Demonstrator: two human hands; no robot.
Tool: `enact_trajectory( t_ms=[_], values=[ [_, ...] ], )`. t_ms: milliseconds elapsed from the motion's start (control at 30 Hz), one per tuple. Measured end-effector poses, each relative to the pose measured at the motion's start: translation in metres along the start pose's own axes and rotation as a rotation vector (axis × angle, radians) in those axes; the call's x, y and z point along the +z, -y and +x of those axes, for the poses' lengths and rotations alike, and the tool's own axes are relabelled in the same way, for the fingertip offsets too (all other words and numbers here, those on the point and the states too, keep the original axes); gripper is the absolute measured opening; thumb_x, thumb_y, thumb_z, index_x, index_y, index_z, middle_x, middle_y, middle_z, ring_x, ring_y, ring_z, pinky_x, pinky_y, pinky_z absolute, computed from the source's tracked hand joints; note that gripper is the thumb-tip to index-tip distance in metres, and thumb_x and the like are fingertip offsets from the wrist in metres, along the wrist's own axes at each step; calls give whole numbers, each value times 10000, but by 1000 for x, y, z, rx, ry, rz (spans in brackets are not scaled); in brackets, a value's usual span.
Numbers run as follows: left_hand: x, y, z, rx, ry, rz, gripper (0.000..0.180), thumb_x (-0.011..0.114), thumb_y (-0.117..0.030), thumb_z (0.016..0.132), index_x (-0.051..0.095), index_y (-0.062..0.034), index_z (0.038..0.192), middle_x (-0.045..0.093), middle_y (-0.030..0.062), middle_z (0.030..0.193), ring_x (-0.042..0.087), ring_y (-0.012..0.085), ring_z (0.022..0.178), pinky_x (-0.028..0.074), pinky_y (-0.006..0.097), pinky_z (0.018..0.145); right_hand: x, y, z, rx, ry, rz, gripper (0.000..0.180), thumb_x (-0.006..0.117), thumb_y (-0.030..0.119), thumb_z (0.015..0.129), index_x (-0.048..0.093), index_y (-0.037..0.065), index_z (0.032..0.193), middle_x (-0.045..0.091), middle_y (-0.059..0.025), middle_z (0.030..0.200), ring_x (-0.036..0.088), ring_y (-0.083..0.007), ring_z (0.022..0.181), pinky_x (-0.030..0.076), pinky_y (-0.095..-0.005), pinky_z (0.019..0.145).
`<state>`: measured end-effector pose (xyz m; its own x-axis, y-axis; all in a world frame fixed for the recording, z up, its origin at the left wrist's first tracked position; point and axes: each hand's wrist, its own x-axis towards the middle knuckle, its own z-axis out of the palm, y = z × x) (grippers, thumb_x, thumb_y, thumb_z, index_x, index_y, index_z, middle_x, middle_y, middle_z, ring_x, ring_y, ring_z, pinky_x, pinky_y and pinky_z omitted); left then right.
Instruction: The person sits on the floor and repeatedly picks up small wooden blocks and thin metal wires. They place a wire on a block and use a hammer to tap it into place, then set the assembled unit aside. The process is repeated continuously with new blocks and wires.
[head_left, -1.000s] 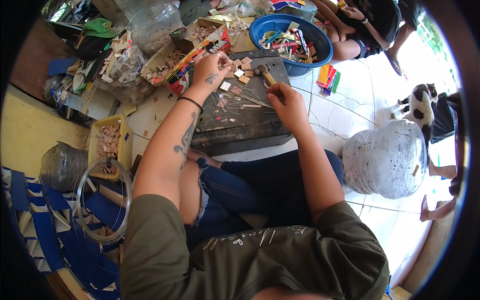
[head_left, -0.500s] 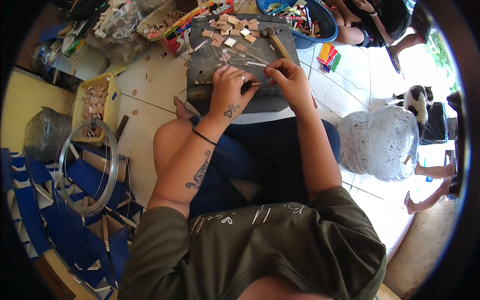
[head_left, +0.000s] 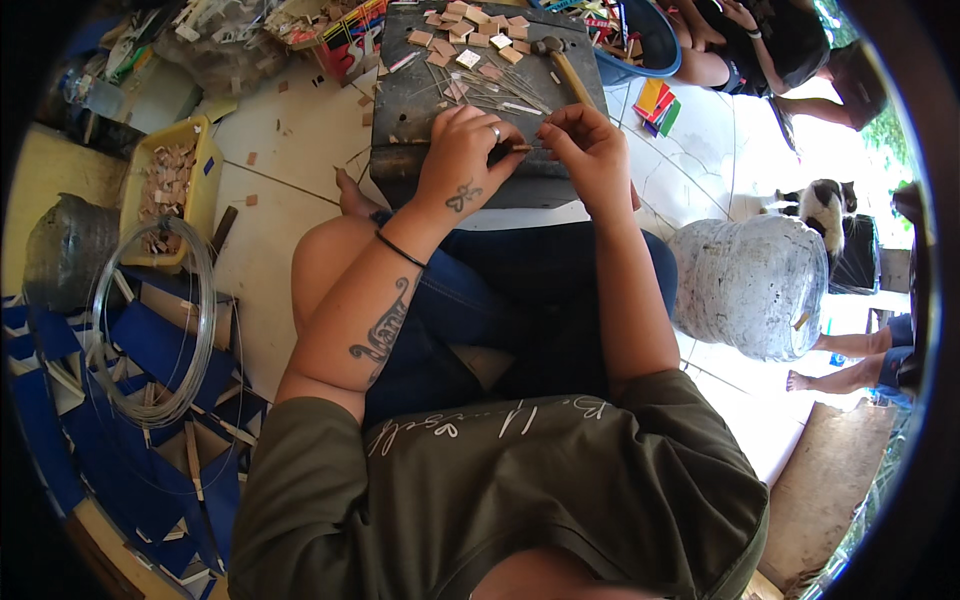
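My left hand (head_left: 468,150), with a ring on one finger, pinches a small wooden piece (head_left: 521,148) between thumb and fingertips above the near edge of a dark work block (head_left: 400,130). Just right of it, my right hand (head_left: 592,155) has thumb and forefinger pressed together close to that piece. Whatever lies in this pinch is too small to make out. Beyond my hands, thin straight wires (head_left: 510,95) are strewn over the block. Small square wooden tiles (head_left: 470,40) are heaped behind them. A hammer (head_left: 568,78) with a wooden handle rests at the block's right side.
To the left stand a yellow bin (head_left: 205,160) of wooden bits, a coil of clear wire (head_left: 205,330) and blue panels (head_left: 160,345). A blue tub (head_left: 655,68), a wrapped bulky roll (head_left: 750,285) and a cat (head_left: 825,210) are on the right. Another person (head_left: 790,60) sits at upper right.
The whole view has shifted a little, with the block now higher in the picture. My right fingers have drawn slightly away from the block's surface; my left hand keeps hold of the wooden piece.
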<state>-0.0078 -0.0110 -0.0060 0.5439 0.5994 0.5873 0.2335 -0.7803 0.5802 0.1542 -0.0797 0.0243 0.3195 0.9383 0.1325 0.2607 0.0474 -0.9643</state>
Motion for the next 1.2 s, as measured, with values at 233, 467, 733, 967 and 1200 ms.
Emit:
enact_trajectory(
  t_ms=[233, 467, 733, 967, 1200],
  values=[
    [2, 3, 0, 6, -21, 4, 107, 744, -170, 746, 686, -91, 789, 620, 10, 752, 576, 219, 829, 380, 369, 890, 6, 12, -7, -116, -28, -264, 100, 707, 71, 832, 649, -1, 871, 688, -41, 799, 656, -91, 743, 520, -234, 718],
    [-1, 3, 0, -8, 20, 21, 124, 739, -170, 757, 689, -68, 807, 637, 25, 788, 585, 240, 856, 409, 379, 870, 8, 15, -6, -226, -33, -338, 89, 691, 48, 804, 650, -15, 851, 704, -84, 759, 686, -137, 699, 541, -261, 670],
    [-1, 2, -2, 5, 8, 18, 124, 726, -169, 763, 691, -82, 842, 639, 24, 818, 588, 239, 869, 395, 389, 912, 8, 20, -6, -284, 28, -489, 88, 701, 59, 806, 656, -2, 849, 691, -76, 777, 690, -143, 736, 526, -276, 683],
    [4, -5, 2, -36, -68, -69, 123, 716, -136, 758, 681, -41, 830, 647, 53, 810, 616, 271, 861, 435, 396, 860, 9, 23, -5, -244, 25, -482, 107, 703, 82, 790, 650, 0, 833, 661, -121, 821, 658, -263, 779, 518, -343, 713],
    [7, -8, 3, -93, -80, -298, 88, 681, -65, 815, 660, 17, 792, 645, 95, 789, 640, 257, 760, 477, 323, 713, -18, 11, -11, -386, -200, -862, 314, 728, 240, 789, 660, 47, 1027, 601, -146, 1015, 581, -335, 984, 471, -429, 846]
  ],
)
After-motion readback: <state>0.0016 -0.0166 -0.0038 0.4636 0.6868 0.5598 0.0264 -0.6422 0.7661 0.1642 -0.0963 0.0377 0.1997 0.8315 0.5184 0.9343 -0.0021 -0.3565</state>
